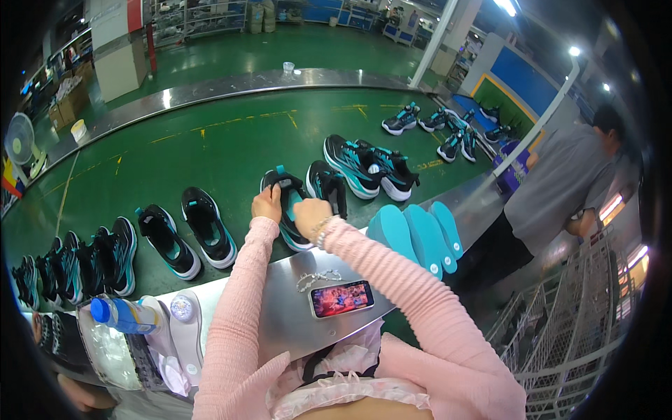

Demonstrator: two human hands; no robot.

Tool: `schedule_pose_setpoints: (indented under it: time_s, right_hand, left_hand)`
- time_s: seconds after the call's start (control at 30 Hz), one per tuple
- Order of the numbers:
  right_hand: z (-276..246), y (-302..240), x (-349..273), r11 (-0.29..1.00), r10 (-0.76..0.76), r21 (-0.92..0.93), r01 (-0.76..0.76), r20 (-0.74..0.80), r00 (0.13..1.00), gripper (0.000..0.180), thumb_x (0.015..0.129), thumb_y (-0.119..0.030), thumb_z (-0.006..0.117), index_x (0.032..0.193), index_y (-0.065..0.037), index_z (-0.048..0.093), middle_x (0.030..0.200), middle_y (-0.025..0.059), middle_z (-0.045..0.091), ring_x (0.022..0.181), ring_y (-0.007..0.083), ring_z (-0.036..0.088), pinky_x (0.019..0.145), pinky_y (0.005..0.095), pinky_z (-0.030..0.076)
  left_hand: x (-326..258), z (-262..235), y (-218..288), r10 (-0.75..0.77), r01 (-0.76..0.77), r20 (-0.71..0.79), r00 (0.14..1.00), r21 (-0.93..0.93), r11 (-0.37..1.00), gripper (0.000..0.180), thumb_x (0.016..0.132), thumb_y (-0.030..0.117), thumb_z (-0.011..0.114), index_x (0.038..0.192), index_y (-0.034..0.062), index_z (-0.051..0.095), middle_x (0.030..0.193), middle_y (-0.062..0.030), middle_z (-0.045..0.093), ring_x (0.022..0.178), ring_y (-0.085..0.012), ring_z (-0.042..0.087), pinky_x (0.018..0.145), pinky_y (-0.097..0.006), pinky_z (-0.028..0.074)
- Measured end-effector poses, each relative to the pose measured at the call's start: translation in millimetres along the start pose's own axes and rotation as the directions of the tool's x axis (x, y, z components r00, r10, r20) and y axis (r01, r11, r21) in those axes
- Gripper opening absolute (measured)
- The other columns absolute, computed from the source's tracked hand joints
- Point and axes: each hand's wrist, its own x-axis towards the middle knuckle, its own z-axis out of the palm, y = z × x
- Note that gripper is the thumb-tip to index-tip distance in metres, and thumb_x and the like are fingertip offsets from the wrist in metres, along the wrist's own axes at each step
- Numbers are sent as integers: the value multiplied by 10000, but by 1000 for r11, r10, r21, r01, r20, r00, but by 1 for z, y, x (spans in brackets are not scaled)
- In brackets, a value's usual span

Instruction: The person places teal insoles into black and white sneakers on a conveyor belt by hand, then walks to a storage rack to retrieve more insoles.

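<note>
A black sneaker [283,179] with teal trim and a white sole stands in front of me, at the near edge of the green belt. My left hand [267,203] grips its left side, fingers closed over the collar. My right hand [311,215] reaches into the shoe opening with its fingers curled; whatever they hold is hidden. Teal lining or insole [288,200] shows between my hands. Directly right of this shoe is another black sneaker [323,183]. Teal insoles [390,231] lie fanned out beside my right forearm.
More sneakers [168,241] line the belt [231,150] at left and far right. A phone [341,299] and a bead string [318,279] lie on the metal ledge. At left are a blue-capped bottle [124,315] and white insoles [187,336]. A person in grey [560,185] stands at right by wire racks [560,329].
</note>
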Motion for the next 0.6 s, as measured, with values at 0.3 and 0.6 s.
schedule_pose_setpoints:
  time_s: [0.3,0.6]
  right_hand:
    - [37,-20,44,920,69,380,-95,81,994,210,755,-128,458,836,-14,615,930,188,586,833,288,590,716,357,477]
    - [29,-25,29,928,96,353,-117,76,992,215,758,-122,457,869,-11,603,954,177,579,865,276,578,741,352,463]
  left_hand:
    - [4,-15,-39,224,-201,119,967,-185,962,283,788,194,508,1035,59,534,898,-177,591,849,-287,575,735,-324,437]
    - [12,-5,-30,223,-214,98,970,-98,972,250,810,135,463,1020,16,525,918,-156,589,845,-253,559,750,-329,420]
